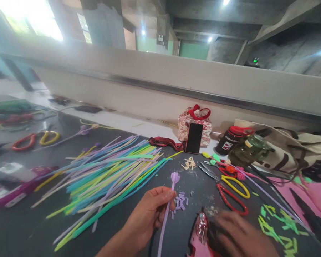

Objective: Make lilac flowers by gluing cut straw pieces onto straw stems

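Note:
My left hand (147, 217) pinches a lilac straw (166, 213) whose top end is cut and curled into a small flower shape (174, 176). Small lilac offcuts (180, 201) lie on the dark table just right of it. My right hand (240, 233) is blurred by motion at the lower right, resting over a dark object beside a shiny pink wrapper (202, 226); its fingers are smeared. Scissors with red and yellow handles (231, 191) lie just above my right hand.
A big fan of coloured straws (109, 171) covers the table's left middle. A black phone (194, 138) leans on a patterned pouch (194, 123). Bottles (242, 144), finished straw flowers (224, 166), green scraps (279, 225), pink paper (318, 200) and a second pair of scissors (34, 139) lie around.

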Demonstrator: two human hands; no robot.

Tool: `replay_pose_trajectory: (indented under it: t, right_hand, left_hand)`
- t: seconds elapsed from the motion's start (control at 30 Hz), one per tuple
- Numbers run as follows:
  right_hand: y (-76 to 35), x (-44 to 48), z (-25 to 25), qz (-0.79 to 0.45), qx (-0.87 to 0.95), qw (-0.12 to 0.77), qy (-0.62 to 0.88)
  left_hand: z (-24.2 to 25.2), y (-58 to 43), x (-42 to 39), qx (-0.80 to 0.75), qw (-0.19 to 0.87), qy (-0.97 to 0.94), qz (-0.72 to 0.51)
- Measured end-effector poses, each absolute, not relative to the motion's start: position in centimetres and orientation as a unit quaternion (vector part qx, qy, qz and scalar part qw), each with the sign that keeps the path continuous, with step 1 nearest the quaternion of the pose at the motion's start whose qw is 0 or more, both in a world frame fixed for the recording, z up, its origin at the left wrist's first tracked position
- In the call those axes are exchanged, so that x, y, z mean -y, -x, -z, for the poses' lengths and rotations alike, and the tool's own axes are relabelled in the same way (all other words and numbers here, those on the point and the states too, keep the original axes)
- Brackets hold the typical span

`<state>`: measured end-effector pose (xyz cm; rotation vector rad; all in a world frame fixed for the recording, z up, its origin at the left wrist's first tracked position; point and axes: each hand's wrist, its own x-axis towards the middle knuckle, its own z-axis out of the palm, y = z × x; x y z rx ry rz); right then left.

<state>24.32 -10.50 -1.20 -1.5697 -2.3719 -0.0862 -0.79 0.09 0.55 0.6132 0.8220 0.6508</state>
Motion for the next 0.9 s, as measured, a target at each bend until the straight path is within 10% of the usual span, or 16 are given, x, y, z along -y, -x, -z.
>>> replay_pose_trajectory:
  t: [0.5, 0.9]
  right_hand:
    - [-23.8, -13.2, -0.5, -0.111, 0.675, -0.057, 0.727]
    - [-23.4, -10.4, -2.0, -0.332, 0.612, 0.189, 0.692]
  left_hand:
    - [-1.8, 0.5, -0.4, -0.425, 0.826, -0.248, -0.276]
    - [-0.9, 0.4, -0.3, -0.419, 0.811, -0.252, -0.320]
